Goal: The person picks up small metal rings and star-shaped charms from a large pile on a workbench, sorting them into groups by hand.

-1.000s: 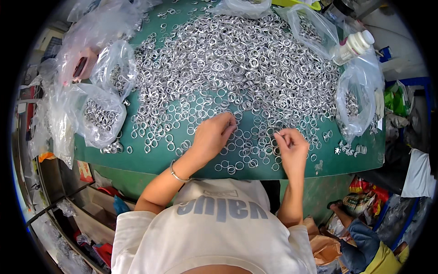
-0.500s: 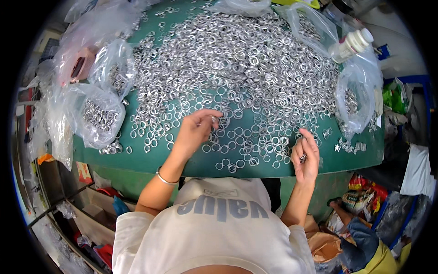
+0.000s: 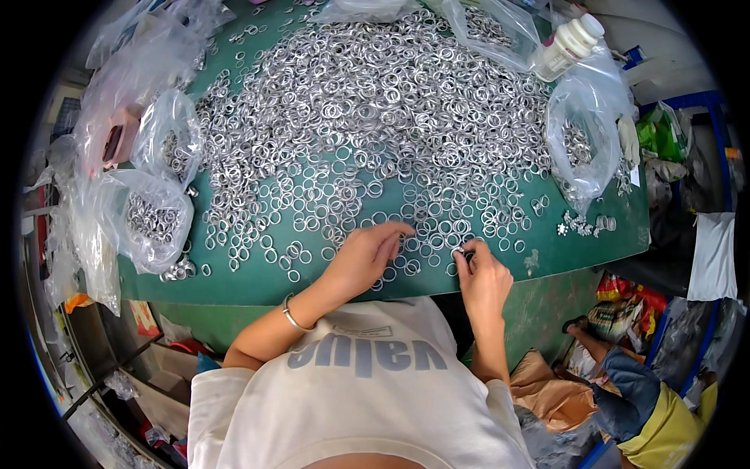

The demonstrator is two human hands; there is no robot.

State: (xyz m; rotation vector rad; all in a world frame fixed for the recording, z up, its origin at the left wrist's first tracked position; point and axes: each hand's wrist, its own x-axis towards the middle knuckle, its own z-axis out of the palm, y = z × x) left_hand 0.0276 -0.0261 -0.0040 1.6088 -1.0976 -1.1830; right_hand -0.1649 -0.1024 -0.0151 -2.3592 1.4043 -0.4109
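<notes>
Loose silver metal rings (image 3: 375, 86) lie heaped over the green tabletop (image 3: 328, 291), thinning toward the near edge. My left hand (image 3: 361, 259) reaches over the thin scatter, its index finger stretched forward and the other fingers curled under. What those curled fingers hold is hidden. Close on its right, my right hand (image 3: 484, 283) pinches a small metal ring (image 3: 459, 252) between thumb and index finger, just above the table. Several flat rings (image 3: 436, 244) lie between the two hands.
Clear plastic bags of rings stand at the left (image 3: 156, 258) and right (image 3: 582, 184). A white bottle (image 3: 564, 53) leans at the far right. Small metal pieces (image 3: 578, 227) lie near the right edge. A person in yellow (image 3: 664, 430) is low at the right.
My right hand has moved left and closed in a pinch on a ring. My left hand has moved right and nearer to me. The view has shifted slightly.
</notes>
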